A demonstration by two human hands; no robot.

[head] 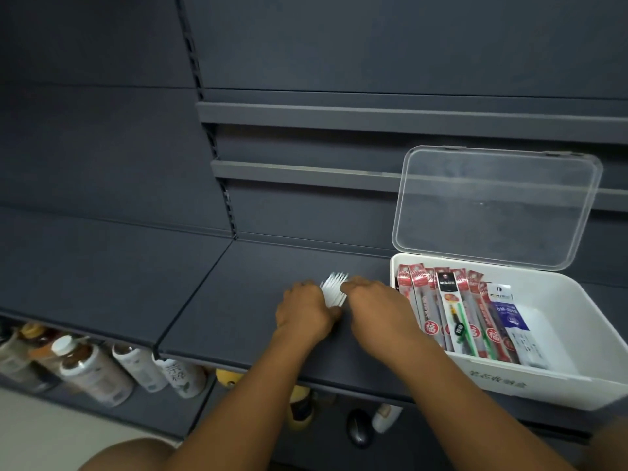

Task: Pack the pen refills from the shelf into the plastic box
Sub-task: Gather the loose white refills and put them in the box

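Note:
A bundle of white pen refills [334, 289] lies on the dark shelf [238, 300], blurred by motion. My left hand [303, 309] and my right hand [373, 305] close on it from either side, fingers curled around the bundle. To the right stands the white plastic box [557, 382] with its clear lid [496, 205] propped open. Several red and white refill packs [452, 311] and a blue and white pack [513, 317] stand in the box's left half.
Bottles [91, 368] lie on the lower shelf at the left, below the shelf edge. Two empty grey shelf rails [306, 171] run along the back wall. The box overhangs the shelf's front edge at the right.

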